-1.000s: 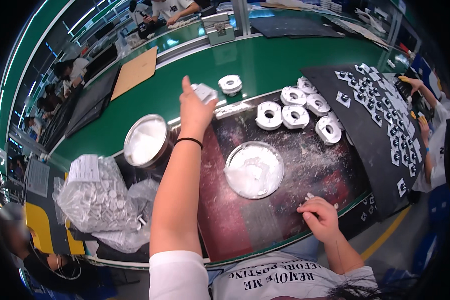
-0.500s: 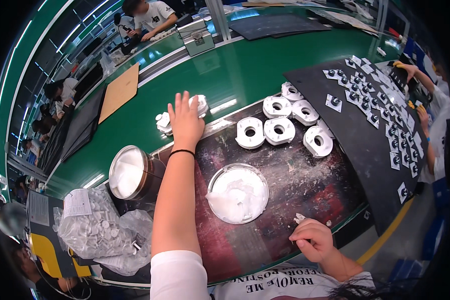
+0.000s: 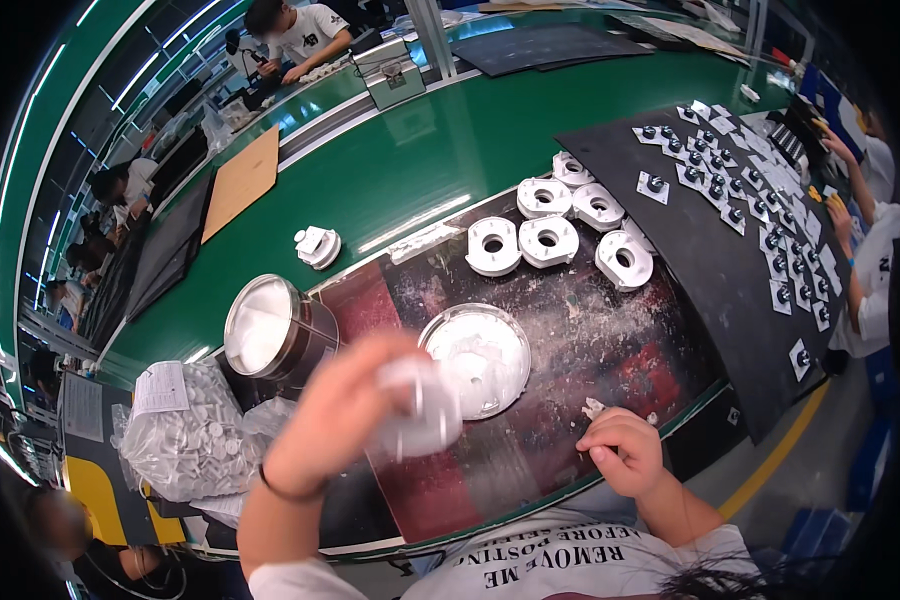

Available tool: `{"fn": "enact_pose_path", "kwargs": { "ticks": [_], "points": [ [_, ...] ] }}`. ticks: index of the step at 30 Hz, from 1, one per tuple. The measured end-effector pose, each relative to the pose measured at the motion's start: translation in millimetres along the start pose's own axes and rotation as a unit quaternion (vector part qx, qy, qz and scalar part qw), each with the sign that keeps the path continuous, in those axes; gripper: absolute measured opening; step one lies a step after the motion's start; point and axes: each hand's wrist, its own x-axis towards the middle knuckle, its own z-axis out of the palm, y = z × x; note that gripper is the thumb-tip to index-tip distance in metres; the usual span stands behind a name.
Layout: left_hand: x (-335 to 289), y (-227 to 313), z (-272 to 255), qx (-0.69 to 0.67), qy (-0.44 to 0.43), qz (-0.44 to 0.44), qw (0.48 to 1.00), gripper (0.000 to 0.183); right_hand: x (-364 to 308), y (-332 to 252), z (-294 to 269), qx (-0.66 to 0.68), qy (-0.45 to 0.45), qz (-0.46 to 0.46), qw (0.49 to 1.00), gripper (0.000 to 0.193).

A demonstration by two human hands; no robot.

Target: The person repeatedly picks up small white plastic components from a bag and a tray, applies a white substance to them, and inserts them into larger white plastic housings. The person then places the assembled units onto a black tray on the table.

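Observation:
My left hand (image 3: 345, 410), smeared by motion, grips a blurred white plastic housing (image 3: 420, 408) just left of a round lid (image 3: 518, 330) that holds white paste. Beside that arm stands a brown can (image 3: 315, 335) with more white stuff inside. My right hand (image 3: 625, 450) is closed near the bench's front edge, fingers curled and pinched. A small whitish scrap (image 3: 592, 408) shows at its fingertips; whether they grip it is hidden. Several white ring-shaped housings (image 3: 548, 239) lie grouped at the back of the dark, stained bench (image 3: 560, 340).
A white part (image 3: 317, 247) sits on the green belt (image 3: 410, 170). To the left lies a clear bag of small white pieces (image 3: 195, 440). A black board (image 3: 690, 290) at right carries many square plates with black parts. A co-worker's hands (image 3: 840, 215) are beyond it.
My left hand has left the belt and come back toward the lid with a white housing. One white part stays on the belt. My right hand keeps its closed pose.

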Motion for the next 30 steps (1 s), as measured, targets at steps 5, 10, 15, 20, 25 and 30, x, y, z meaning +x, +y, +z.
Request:
{"fn": "enact_pose_path", "kwargs": {
  "ticks": [5,10,15,20,25,30],
  "points": [
    [-92,-53,47,-0.113,-0.063,-0.177,0.976,0.041,5,-7,9,-0.008,-0.032,-0.012,0.999,0.01],
    [-99,-84,86,0.192,0.117,-0.077,0.971,0.044,4,-11,8,-0.05,-0.045,-0.002,0.998,0.01],
    [-102,-82,97,0.29,0.18,-0.017,0.94,0.043,36,-13,-7,-0.242,-0.009,0.007,0.97,0.019],
    [-98,-80,98,0.298,0.168,0.008,0.94,0.045,86,6,-25,-0.407,0.033,-0.021,0.913,0.03],
    [-105,-90,98,0.156,0.196,0.006,0.968,0.062,92,-5,-33,-0.41,0.025,-0.028,0.911,0.029],
    [-120,-87,104,0.283,0.174,0.08,0.94,0.086,88,-36,-67,-0.418,-0.041,0.043,0.906,0.027]
  ]
}}
